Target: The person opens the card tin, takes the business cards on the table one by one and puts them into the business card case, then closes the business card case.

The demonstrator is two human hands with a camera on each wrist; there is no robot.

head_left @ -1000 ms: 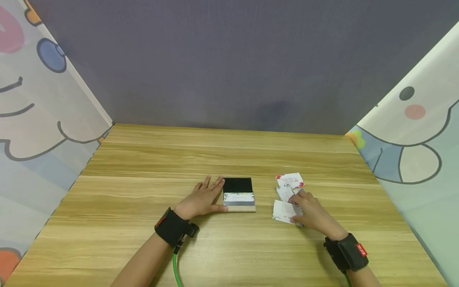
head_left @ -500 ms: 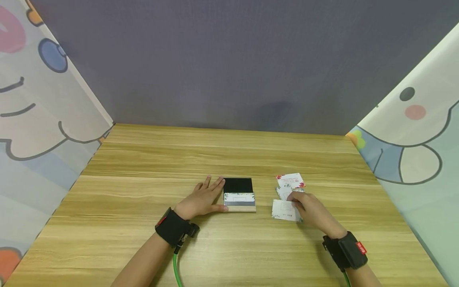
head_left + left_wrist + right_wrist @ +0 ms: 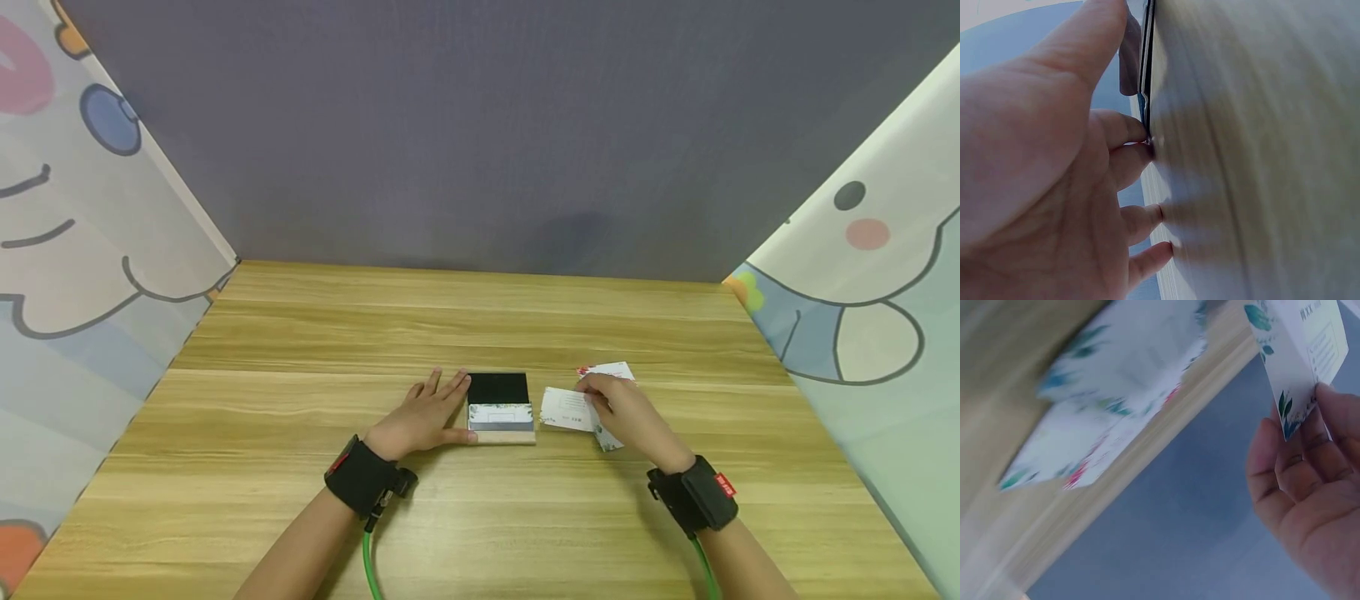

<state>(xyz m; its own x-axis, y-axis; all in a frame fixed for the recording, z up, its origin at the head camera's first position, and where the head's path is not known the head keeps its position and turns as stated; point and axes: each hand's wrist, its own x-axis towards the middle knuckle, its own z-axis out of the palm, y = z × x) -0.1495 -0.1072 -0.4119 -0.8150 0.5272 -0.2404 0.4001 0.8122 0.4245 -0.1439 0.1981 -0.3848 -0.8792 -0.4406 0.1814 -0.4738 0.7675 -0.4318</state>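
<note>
A flat, opened card case lies mid-table, black at the back and beige along its front edge. In it sits a white card with a leafy border. My left hand rests on the table with spread fingers, its thumb and index fingertip at the case's left edge. My right hand pinches a white business card with printed text and green leaves, raised above the table in the right wrist view. Below that hand lie other leaf-printed cards and a card with red flowers, partly overlapping.
The wooden table ends at a dark grey panel at the back. Cartoon-printed panels flank both sides. A green cable runs from the left wrist strap.
The right hand has lifted the front card off the loose cards and carried it left towards the case. A card beneath is now uncovered. The left hand stays in place.
</note>
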